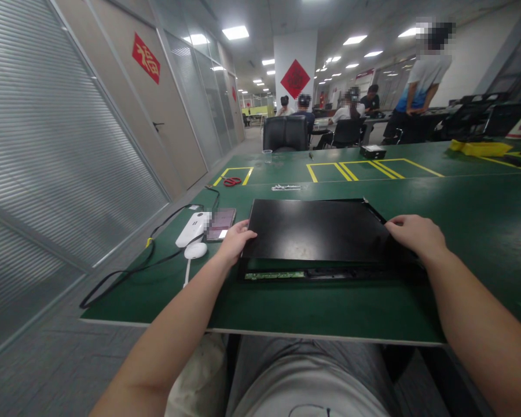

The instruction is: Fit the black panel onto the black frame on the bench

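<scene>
While the left hand [237,240] grips the left edge of a flat black panel [310,229], thumb laid over its face, the right hand [419,233] pinches it at the right edge; whether those right fingers also catch the frame beneath cannot be told. The panel lies over a dark frame [351,273], across the near part of a green counter [330,315] and in front of the person's body. Its near edge stops short of the frame's near side, where a green circuit strip [275,275] shows at the left and black plastic runs on to the right.

Left of the panel, near the left hand, are a phone [222,222], a white flat device [192,230] and a white rounded piece [195,250], with a black cable [132,270] looping around at the counter's left side. Beyond the panel lie some small pale pieces [286,187], and farther left red scissors [232,182] near yellow tape lines. A clear cup [267,155], a black box [372,152] and a yellow tray [480,149] stand toward the far edge. Past it, several people sit and one person [421,87] stands.
</scene>
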The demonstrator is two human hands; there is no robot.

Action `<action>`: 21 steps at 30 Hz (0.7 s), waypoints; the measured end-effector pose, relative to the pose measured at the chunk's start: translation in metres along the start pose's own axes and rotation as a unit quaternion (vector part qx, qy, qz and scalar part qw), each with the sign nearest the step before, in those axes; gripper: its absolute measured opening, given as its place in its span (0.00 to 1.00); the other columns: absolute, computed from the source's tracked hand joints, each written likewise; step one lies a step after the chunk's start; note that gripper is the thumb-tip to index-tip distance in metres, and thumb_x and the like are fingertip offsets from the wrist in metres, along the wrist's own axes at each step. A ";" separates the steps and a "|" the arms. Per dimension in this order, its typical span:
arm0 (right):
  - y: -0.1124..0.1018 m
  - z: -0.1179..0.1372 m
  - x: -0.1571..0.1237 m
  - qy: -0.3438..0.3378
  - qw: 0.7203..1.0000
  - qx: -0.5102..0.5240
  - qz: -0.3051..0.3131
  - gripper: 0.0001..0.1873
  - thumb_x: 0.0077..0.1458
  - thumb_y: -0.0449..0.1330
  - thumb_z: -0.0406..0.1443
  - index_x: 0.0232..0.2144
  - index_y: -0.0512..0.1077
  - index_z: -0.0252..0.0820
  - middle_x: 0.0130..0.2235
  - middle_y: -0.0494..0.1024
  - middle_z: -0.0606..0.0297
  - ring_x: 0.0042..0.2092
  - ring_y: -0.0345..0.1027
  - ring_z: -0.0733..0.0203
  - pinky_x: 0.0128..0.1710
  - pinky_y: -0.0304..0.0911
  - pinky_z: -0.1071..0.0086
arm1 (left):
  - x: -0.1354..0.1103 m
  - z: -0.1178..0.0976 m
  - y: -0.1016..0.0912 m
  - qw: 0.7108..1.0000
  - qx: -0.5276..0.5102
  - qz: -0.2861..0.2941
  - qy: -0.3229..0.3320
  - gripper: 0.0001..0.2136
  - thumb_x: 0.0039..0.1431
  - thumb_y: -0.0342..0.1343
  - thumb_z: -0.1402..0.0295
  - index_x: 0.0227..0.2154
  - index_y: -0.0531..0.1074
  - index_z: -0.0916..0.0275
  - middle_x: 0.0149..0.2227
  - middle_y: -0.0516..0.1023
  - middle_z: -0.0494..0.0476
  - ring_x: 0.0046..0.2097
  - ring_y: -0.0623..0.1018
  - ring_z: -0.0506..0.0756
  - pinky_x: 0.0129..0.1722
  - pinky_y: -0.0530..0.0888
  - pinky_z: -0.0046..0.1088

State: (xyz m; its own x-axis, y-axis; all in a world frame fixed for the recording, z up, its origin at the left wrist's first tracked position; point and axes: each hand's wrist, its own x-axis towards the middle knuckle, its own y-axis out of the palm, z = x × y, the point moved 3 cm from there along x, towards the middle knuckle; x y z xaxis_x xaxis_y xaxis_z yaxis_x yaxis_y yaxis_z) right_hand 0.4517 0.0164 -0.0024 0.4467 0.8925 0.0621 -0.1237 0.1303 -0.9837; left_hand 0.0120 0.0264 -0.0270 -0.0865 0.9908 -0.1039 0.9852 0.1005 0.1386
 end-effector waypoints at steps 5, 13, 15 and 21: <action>-0.001 0.001 -0.001 0.003 1.000 -0.004 0.010 0.25 0.52 0.50 0.47 0.45 0.79 0.49 0.46 0.79 0.53 0.47 0.73 0.43 0.40 0.67 0.58 | -0.001 0.000 0.001 1.000 0.007 0.007 0.006 0.25 0.38 0.60 0.79 0.46 0.72 0.66 0.25 0.78 0.49 0.30 0.78 0.53 0.36 0.74 0.30; -0.001 0.002 -0.001 0.000 1.000 -0.017 0.011 0.24 0.53 0.50 0.46 0.46 0.79 0.49 0.46 0.79 0.53 0.47 0.73 0.44 0.41 0.67 0.58 | 0.003 0.005 0.001 1.000 0.013 0.019 0.020 0.24 0.38 0.61 0.78 0.44 0.71 0.64 0.28 0.79 0.52 0.32 0.79 0.55 0.35 0.73 0.30; -0.001 0.002 -0.002 0.001 1.000 -0.018 0.013 0.24 0.53 0.50 0.46 0.46 0.79 0.49 0.46 0.79 0.53 0.47 0.73 0.44 0.41 0.67 0.58 | 0.003 0.005 0.000 1.000 0.013 0.018 0.017 0.24 0.38 0.60 0.78 0.43 0.71 0.64 0.28 0.79 0.52 0.32 0.79 0.55 0.35 0.74 0.30; 0.000 0.001 0.001 0.003 1.000 -0.011 0.017 0.25 0.52 0.51 0.47 0.46 0.79 0.49 0.46 0.79 0.53 0.46 0.73 0.44 0.41 0.67 0.58 | 0.003 0.004 -0.002 1.000 -0.009 0.019 0.003 0.22 0.41 0.65 0.74 0.43 0.71 0.64 0.31 0.80 0.55 0.35 0.80 0.56 0.39 0.75 0.33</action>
State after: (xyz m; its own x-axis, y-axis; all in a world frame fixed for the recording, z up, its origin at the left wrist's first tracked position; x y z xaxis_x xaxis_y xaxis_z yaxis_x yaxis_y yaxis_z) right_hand 0.4512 0.0175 -0.0018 0.4473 0.8940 0.0278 -0.1189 0.0902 -0.9888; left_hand 0.0104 0.0287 -0.0320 -0.0498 0.9946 -0.0913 0.9849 0.0641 0.1609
